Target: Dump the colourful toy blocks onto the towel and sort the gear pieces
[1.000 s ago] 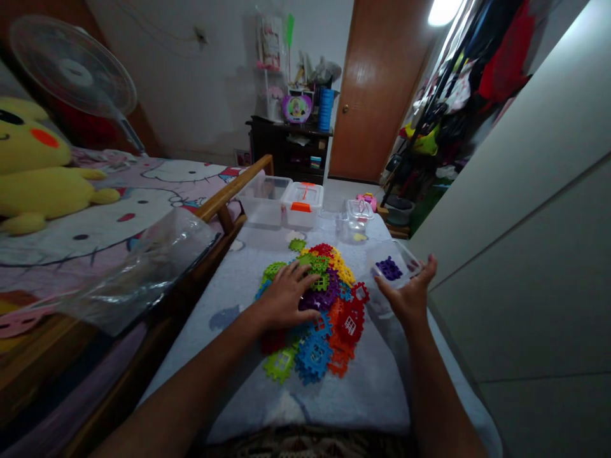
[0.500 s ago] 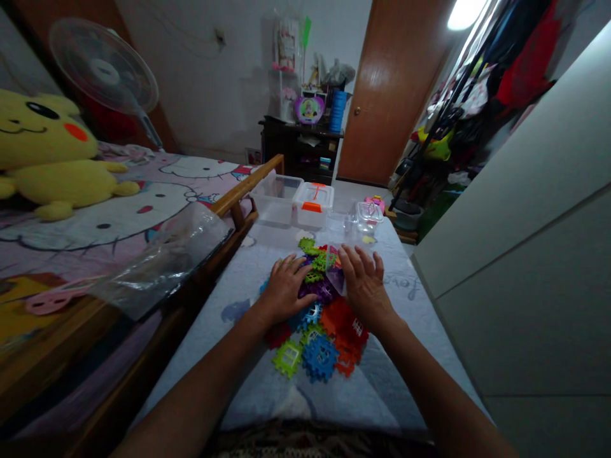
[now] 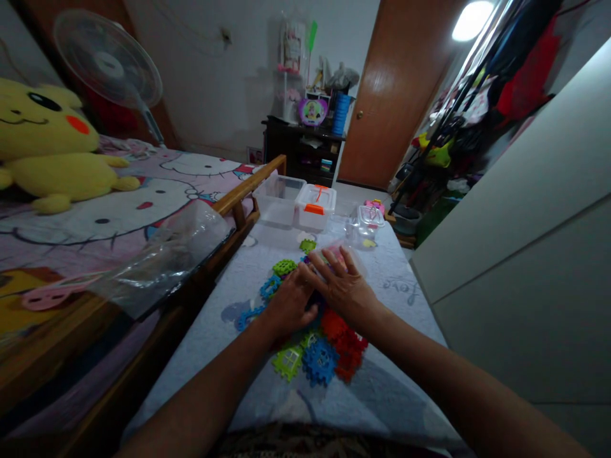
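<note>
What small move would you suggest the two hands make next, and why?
I would probably ease the right hand slightly away from the left hand, since in this view their fingers overlap above the colourful toothed pieces and hide part of the pile.

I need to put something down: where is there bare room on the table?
Right: around the lettering, between right forearm and wardrobe. Left: between pieces and bed rail. Near: below the pieces, between the forearms. Crowded: the middle, pieces around left hand and right hand; the far end, boxes.
</note>
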Action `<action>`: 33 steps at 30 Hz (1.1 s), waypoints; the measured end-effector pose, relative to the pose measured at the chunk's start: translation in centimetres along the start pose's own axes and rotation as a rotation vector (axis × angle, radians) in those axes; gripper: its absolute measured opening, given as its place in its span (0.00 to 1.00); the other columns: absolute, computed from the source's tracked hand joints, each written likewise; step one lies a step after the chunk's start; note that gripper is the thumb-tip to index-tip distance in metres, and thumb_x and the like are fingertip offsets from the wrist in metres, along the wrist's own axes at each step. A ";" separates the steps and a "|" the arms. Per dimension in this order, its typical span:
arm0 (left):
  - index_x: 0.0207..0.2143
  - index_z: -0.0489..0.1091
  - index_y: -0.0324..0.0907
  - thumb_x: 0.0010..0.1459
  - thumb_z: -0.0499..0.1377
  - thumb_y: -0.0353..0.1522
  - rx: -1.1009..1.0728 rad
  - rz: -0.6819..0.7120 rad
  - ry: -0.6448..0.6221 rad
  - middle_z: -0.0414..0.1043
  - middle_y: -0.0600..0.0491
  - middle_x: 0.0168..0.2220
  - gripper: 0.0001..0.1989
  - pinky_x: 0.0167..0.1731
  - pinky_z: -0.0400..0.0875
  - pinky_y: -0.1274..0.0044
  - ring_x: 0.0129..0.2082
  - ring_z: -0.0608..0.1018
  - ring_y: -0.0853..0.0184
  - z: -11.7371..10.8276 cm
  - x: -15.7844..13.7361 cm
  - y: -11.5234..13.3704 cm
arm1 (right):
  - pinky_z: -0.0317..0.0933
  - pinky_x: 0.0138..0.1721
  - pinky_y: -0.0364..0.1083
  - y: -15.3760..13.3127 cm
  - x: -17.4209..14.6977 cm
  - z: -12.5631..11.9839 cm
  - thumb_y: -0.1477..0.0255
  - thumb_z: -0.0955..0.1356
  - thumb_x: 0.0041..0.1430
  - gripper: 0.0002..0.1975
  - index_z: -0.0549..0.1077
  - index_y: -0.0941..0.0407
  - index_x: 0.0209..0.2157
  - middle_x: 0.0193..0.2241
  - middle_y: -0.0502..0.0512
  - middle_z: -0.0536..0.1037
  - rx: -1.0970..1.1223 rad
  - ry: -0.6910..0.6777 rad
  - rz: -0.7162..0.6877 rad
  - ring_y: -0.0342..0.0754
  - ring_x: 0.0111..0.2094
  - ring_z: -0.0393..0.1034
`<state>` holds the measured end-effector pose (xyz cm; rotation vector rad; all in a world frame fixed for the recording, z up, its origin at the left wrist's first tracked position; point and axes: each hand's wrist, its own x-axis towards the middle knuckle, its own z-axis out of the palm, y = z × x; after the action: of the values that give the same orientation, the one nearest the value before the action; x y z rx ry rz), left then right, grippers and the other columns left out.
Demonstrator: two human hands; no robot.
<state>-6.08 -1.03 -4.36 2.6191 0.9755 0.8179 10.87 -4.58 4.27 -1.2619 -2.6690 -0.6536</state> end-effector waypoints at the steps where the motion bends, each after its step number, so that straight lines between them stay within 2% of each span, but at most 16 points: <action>1: 0.62 0.58 0.42 0.54 0.59 0.33 -0.003 0.010 0.011 0.60 0.41 0.63 0.32 0.63 0.54 0.50 0.65 0.59 0.45 0.0 0.0 0.0 | 0.44 0.66 0.64 0.1 0.1 -0.2 0.75 0.65 0.61 0.33 0.53 0.47 0.66 0.65 0.52 0.61 -0.001 0.003 -0.011 0.61 0.64 0.52; 4: 0.61 0.59 0.43 0.56 0.60 0.34 -0.014 0.025 0.030 0.61 0.41 0.62 0.31 0.62 0.57 0.51 0.64 0.60 0.46 -0.3 0.0 0.1 | 0.43 0.66 0.64 0.7 0.3 -0.7 0.77 0.64 0.61 0.34 0.52 0.47 0.66 0.66 0.52 0.61 0.009 0.026 -0.028 0.60 0.65 0.51; 6: 0.62 0.59 0.44 0.55 0.60 0.33 -0.003 0.015 0.024 0.60 0.41 0.62 0.32 0.62 0.58 0.53 0.63 0.61 0.48 -0.6 0.1 0.4 | 0.40 0.66 0.65 1.8 0.2 -1.1 0.80 0.64 0.60 0.38 0.49 0.46 0.68 0.66 0.54 0.60 0.012 0.047 0.017 0.61 0.66 0.50; 9: 0.61 0.60 0.43 0.54 0.61 0.32 0.015 -0.014 0.022 0.58 0.41 0.63 0.31 0.63 0.58 0.55 0.63 0.62 0.50 -1.3 0.3 0.6 | 0.36 0.66 0.67 4.2 -0.7 -1.3 0.82 0.63 0.58 0.43 0.43 0.47 0.70 0.66 0.58 0.58 0.000 0.089 0.164 0.62 0.66 0.48; 12: 0.59 0.62 0.45 0.54 0.62 0.34 0.022 -0.057 0.023 0.60 0.43 0.62 0.29 0.63 0.58 0.55 0.62 0.63 0.50 -1.7 0.4 0.6 | 0.37 0.66 0.66 7.0 -2.7 -0.6 0.78 0.67 0.55 0.46 0.41 0.51 0.70 0.66 0.62 0.57 0.030 0.153 0.345 0.63 0.66 0.47; 15: 0.56 0.63 0.44 0.54 0.63 0.35 0.027 -0.090 0.049 0.62 0.43 0.60 0.27 0.62 0.58 0.56 0.61 0.65 0.51 -1.7 0.5 0.3 | 0.46 0.62 0.65 9.9 -5.6 1.5 0.64 0.72 0.51 0.51 0.41 0.56 0.69 0.65 0.68 0.56 0.120 0.249 0.569 0.67 0.63 0.50; 18: 0.53 0.63 0.44 0.55 0.63 0.34 -0.006 -0.104 0.088 0.64 0.44 0.57 0.24 0.60 0.63 0.58 0.59 0.67 0.52 -1.5 0.5 0.0 | 0.47 0.61 0.65 12.4 -8.5 4.7 0.52 0.72 0.49 0.54 0.44 0.58 0.68 0.63 0.70 0.57 0.222 0.382 0.807 0.67 0.63 0.51; 21: 0.50 0.63 0.44 0.56 0.63 0.32 -0.045 -0.081 0.126 0.65 0.45 0.55 0.19 0.57 0.68 0.60 0.57 0.69 0.55 -1.2 0.6 -0.1 | 0.49 0.60 0.65 14.2 -10.2 8.2 0.46 0.72 0.42 0.57 0.48 0.58 0.66 0.61 0.70 0.58 0.342 0.462 1.071 0.67 0.61 0.52; 23: 0.48 0.63 0.44 0.56 0.63 0.31 -0.048 -0.053 0.136 0.66 0.46 0.55 0.18 0.57 0.69 0.61 0.56 0.70 0.56 -1.1 0.5 -0.1 | 0.50 0.59 0.64 15.1 -10.5 10.2 0.45 0.73 0.39 0.58 0.49 0.60 0.65 0.60 0.72 0.58 0.410 0.494 1.181 0.68 0.60 0.53; 28: 0.55 0.63 0.44 0.56 0.65 0.35 -0.001 -0.036 0.098 0.63 0.44 0.59 0.25 0.58 0.68 0.59 0.59 0.69 0.53 -1.0 0.4 -0.1 | 0.48 0.59 0.65 16.9 -9.7 13.7 0.47 0.73 0.38 0.57 0.50 0.62 0.62 0.58 0.76 0.59 0.415 0.560 1.347 0.71 0.60 0.52; 33: 0.60 0.59 0.44 0.60 0.61 0.39 0.066 -0.073 0.082 0.60 0.42 0.62 0.28 0.59 0.66 0.57 0.60 0.67 0.51 -0.9 0.3 -0.3 | 0.44 0.60 0.67 17.8 -8.8 15.4 0.51 0.75 0.38 0.58 0.47 0.62 0.63 0.61 0.79 0.55 0.358 0.571 1.388 0.73 0.63 0.47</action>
<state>-6.55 -0.57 -3.64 2.6055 1.1319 0.8964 31.24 5.70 -6.21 -1.9243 -0.9543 -0.2023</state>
